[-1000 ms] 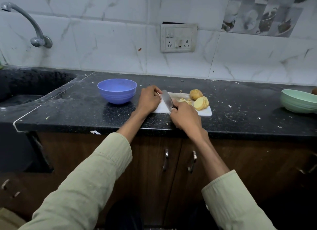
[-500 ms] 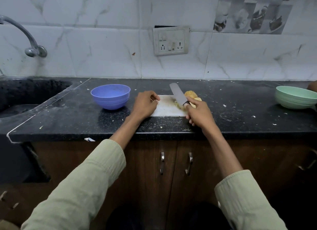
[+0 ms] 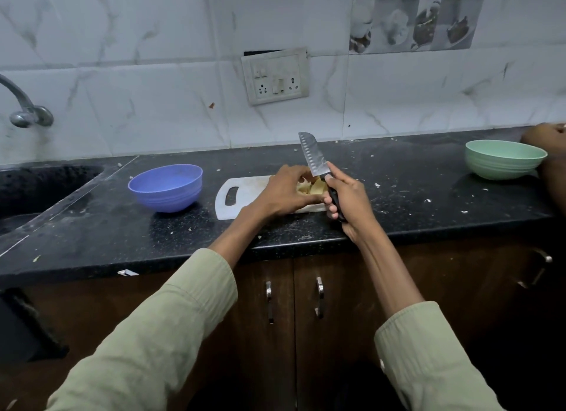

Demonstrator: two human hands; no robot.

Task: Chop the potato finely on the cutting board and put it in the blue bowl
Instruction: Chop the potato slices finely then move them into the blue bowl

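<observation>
A white cutting board (image 3: 242,193) lies on the black counter, its handle hole at the left. Yellow potato pieces (image 3: 312,187) sit on its right part, mostly hidden by my hands. My left hand (image 3: 286,191) is cupped over the pieces, fingers curled round them. My right hand (image 3: 347,200) grips the black handle of a knife (image 3: 311,154), whose blade points up and away, lifted off the board. The blue bowl (image 3: 167,187) stands left of the board and looks empty.
A green bowl (image 3: 503,159) stands at the far right of the counter, with another person's hand (image 3: 548,141) beside it. A dark sink (image 3: 36,190) and tap (image 3: 24,110) are at the left. A wall socket (image 3: 275,76) is behind. Potato scraps dot the counter.
My left hand moved from the board's left edge onto the potato pieces. The knife rose more upright in my right hand. The board's handle end is now uncovered.
</observation>
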